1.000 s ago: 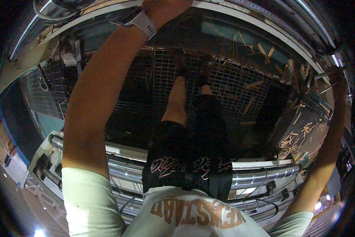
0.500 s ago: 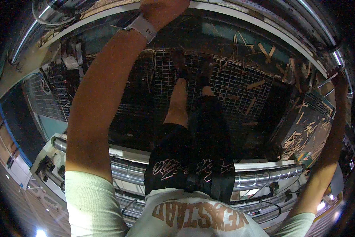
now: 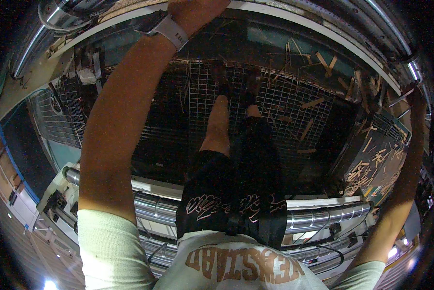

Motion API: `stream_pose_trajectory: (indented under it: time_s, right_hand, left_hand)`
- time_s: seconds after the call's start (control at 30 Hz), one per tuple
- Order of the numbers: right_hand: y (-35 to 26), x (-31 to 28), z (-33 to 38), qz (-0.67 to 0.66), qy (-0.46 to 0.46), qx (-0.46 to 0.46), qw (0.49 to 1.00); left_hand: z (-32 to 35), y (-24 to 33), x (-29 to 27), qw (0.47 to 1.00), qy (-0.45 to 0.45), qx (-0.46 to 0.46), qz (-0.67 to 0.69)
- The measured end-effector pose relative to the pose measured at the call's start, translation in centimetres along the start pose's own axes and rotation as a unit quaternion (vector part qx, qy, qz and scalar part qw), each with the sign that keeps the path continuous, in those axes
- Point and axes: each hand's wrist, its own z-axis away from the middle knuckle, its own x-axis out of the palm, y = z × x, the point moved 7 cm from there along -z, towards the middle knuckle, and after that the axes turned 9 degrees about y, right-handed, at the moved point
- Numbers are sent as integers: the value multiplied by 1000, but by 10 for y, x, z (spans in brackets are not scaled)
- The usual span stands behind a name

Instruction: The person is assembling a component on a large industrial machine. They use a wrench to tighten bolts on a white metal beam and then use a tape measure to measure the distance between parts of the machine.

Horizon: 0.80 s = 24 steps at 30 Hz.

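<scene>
My left hand [image 3: 197, 13] reaches to the top edge of the view, over the pale rail [image 3: 255, 7] of the machine. Its fingers run out of the picture, so what they touch is hidden. A watch with a light grey band [image 3: 172, 34] is on that wrist. Far to the right, my right hand [image 3: 415, 99] is in deep shadow beside a thin metal rod [image 3: 399, 100] and the lower end of a shiny roller [image 3: 414, 70]. Whether it grips either of them cannot be made out.
I stand on a dark wire-mesh floor [image 3: 270, 104] strewn with wood slivers [image 3: 313, 103]. More scraps lie in a heap [image 3: 371, 166] at the right. Chrome rollers [image 3: 328, 216] run behind me, and another metal cylinder [image 3: 38, 41] is at the upper left.
My left wrist and forearm have shifted slightly left, with the watch turned a little more into view. The right arm has barely moved.
</scene>
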Motion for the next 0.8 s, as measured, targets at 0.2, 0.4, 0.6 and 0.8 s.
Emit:
stream_pose_trajectory:
  time_s: [0.2, 0.4, 0.6, 0.8]
  right_hand:
    - [-3, 4, -2, 94, -18, -35, 995]
    - [10, 9, -4, -149, -1, 23, 989]
    - [0, 1, 1, -381, 0, 119, 917]
    - [24, 4, -4, 108, 95, -81, 986]
  left_hand:
    - [-2, 0, 0, 1000, 11, 18, -23]
    - [-3, 2, -5, 999, 38, 18, 6]
    - [-2, -5, 0, 1000, -18, -22, -6]
    - [-6, 0, -4, 1000, 13, 1, -1]
